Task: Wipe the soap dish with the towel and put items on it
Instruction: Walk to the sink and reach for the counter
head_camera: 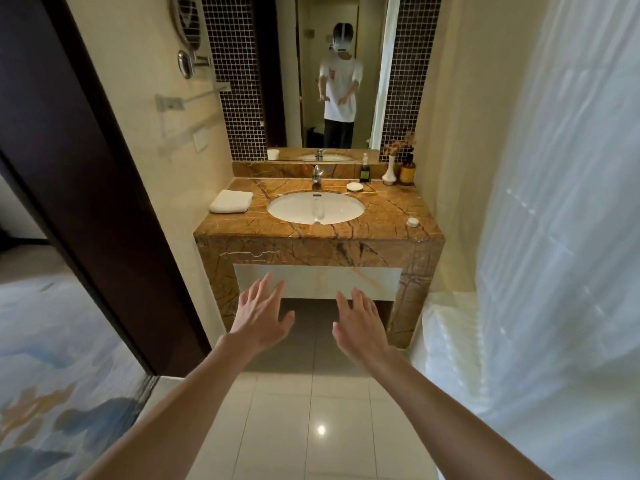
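A folded white towel point(230, 201) lies on the left end of the brown marble counter point(388, 216). A small white soap dish point(355, 186) sits behind the basin, right of the tap. A small round white item point(412, 222) rests near the counter's right front edge. My left hand point(260, 315) and my right hand point(360, 322) are stretched out in front of me, well short of the counter, fingers spread, holding nothing.
An oval white basin point(316, 207) with a chrome tap point(317, 174) is set in the counter. A dark pump bottle point(364, 169), a white vase point(389, 171) and an amber bottle point(407, 170) stand at the back right. Dark door frame at left, white curtain point(561, 202) at right, tiled floor below.
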A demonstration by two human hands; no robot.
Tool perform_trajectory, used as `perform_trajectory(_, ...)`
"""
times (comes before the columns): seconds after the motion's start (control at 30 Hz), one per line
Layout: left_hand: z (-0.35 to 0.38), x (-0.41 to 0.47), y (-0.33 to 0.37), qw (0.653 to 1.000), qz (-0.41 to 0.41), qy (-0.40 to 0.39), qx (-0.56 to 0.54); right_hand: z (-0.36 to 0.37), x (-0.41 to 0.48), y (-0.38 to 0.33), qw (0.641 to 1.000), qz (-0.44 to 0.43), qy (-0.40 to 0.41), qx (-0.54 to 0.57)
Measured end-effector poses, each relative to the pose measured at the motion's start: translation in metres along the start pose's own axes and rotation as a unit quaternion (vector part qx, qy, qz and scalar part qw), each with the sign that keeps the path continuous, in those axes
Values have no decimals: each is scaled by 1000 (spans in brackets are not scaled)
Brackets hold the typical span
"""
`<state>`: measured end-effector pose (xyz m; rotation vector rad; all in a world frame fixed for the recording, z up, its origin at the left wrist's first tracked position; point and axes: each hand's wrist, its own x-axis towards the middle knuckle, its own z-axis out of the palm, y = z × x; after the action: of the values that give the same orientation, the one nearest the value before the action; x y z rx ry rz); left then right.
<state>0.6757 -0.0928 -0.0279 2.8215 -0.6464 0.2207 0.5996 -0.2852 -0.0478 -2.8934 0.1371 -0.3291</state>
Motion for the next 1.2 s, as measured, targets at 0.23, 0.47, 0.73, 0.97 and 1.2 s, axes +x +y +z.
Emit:
perform_trajectory(0.23, 11, 76, -12, 1000, -6, 0, 7, 14, 75, 20, 1000, -5, -13, -10)
perform_trajectory(0.47, 31, 151, -47, 1000, -12, -16, 2, 38, 155, 28, 1000, -1, -20, -19)
perform_trajectory(0.73, 42, 258, -74, 1000, 15, -25, -10, 51, 252, 31, 999, 26, -22, -16)
perform_trajectory(0.97, 57, 321, -80, 998, 39, -37, -21, 53, 306, 46, 998, 45, -38, -37)
perform_trajectory(1.2, 82, 389, -66, 995, 59, -67, -42, 65, 358, 84, 996, 64, -41, -49)
